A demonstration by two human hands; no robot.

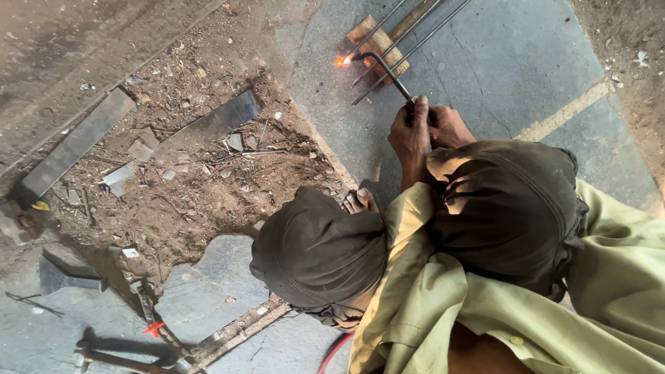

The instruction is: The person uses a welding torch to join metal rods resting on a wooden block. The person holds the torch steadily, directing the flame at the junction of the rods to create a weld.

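I am squatting, with both knees in dark trousers below me. My left hand and my right hand are together around the handle of a bent-neck gas torch. The torch's flame burns orange at the ends of several thin steel rods. These rods lie across a wooden block on the grey stone floor. My bare foot shows between my knees.
To the left is a patch of dirt with scrap metal, a long flat bar and a dark plate. A hammer-like tool, hand tools, a rusty angle frame and a red hose lie nearby.
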